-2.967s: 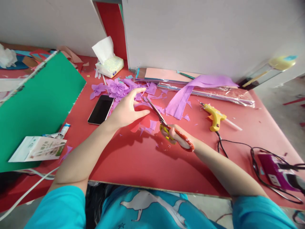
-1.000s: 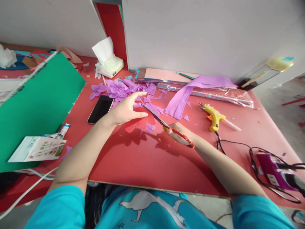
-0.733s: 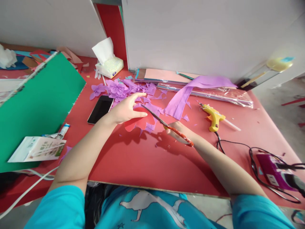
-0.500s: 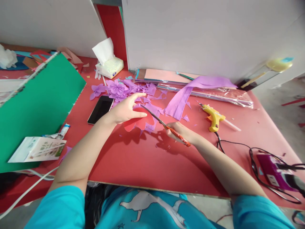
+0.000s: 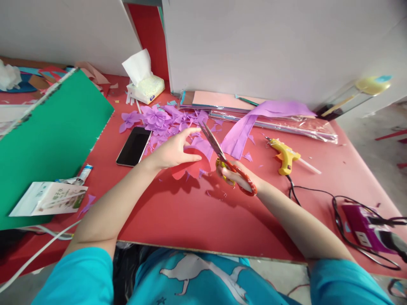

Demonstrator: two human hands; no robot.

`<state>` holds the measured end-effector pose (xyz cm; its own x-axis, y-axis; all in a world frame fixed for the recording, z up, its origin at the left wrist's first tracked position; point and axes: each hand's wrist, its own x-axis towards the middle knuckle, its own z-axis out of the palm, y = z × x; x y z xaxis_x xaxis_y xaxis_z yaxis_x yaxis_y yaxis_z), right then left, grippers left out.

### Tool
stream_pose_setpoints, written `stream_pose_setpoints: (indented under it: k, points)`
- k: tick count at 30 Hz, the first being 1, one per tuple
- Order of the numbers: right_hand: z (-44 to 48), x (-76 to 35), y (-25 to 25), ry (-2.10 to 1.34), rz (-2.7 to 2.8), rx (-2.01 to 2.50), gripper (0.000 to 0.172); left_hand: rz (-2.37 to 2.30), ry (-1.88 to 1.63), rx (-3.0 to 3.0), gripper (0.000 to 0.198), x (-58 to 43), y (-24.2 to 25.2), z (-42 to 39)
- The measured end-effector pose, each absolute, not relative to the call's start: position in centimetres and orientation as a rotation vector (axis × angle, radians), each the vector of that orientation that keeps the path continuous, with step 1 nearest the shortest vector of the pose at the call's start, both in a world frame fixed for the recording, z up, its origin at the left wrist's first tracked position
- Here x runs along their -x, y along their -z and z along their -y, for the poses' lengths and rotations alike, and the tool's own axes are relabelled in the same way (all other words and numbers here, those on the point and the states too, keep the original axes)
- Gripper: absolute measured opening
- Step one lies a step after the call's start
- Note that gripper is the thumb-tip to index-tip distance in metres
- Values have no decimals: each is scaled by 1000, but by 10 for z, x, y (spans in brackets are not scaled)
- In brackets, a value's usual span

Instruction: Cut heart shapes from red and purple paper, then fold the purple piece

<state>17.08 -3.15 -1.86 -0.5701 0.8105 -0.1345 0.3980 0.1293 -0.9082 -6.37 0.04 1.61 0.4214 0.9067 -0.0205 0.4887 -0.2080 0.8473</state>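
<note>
My left hand (image 5: 173,151) pinches a red paper cut-out (image 5: 187,167) and holds it just above the red table (image 5: 203,216). My right hand (image 5: 237,176) grips orange-and-yellow scissors (image 5: 224,159) by the handles. Their blades point up and away, over the cut-out's right edge. Purple paper scraps (image 5: 203,146) lie under and behind the cut-out. Purple paper flowers (image 5: 152,116) sit further back, beside a black phone (image 5: 134,146).
A yellow glue gun (image 5: 286,154) lies right of the scissors, its black cord running to a purple power strip (image 5: 370,228). A purple paper strip (image 5: 251,120) drapes over wrapped paper sheets at the back. A green board (image 5: 47,140), a white packet (image 5: 47,198) and a tissue box (image 5: 144,87) stand left.
The scissors have swung from lying low across the red cut-out to pointing up and away. My left hand has turned the cut-out slightly and shifted a little toward me.
</note>
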Motion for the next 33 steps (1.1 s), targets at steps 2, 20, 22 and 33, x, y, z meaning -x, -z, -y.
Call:
stream_pose_setpoints:
  k: [2,20,22,33]
  points:
    - [32,-167,23,-1451,1980,1100,41,-1181,-581,-1861,78,56,-11,5]
    - [37,-154,49,-1194,1635,1124,26,-1202,-550,-1761,39,39,8,9]
    - [39,-154,51,-1127,1589,1142,25,-1264,-568,-1642,33,41,9,8]
    - [63,-157,68,-969,1502,1173,27,-1333,-760,-1424,26,36,22,30]
